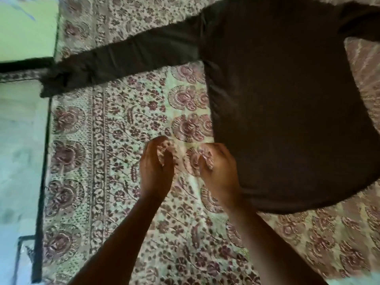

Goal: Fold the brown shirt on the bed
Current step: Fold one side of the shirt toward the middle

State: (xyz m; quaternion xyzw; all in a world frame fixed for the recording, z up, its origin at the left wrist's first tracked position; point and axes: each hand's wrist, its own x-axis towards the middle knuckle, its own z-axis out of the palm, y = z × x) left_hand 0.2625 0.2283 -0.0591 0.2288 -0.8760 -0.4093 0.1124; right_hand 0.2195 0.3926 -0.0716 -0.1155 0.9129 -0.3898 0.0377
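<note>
Head view: the brown shirt (287,99) lies spread flat on the bed (123,202), over a floral-printed bedsheet (98,140), occupying the upper right of the frame. Its body shows no fold; one long sleeve (123,60) extends straight out to the left, with the cuff reaching the bed's edge, and the other sleeve runs off toward the upper right corner. Judged from this layout, the task stands at its opening step: the garment is laid out and folding has not yet begun. Both hands work just beside the shirt's near left corner. The left hand (156,167) has its fingers curled inward and appears to pinch a ridge of the bedsheet; it is apart from the shirt. The right hand (218,171) also has its fingers curled downward against the sheet, and its outer edge and wrist lie against, or overlap, the shirt's side hem; motion blur prevents telling whether it grips the sheet, the shirt edge, or nothing. Both forearms enter from the bottom of the frame and converge toward this point, wrists roughly level, backs of the hands facing the camera. The likely purpose is smoothing the sheet. The next move calls for releasing the sheet, then taking hold of the extended sleeve or the left side seam and carrying it across the shirt body, keeping the fabric flat to avoid bunching.
</note>
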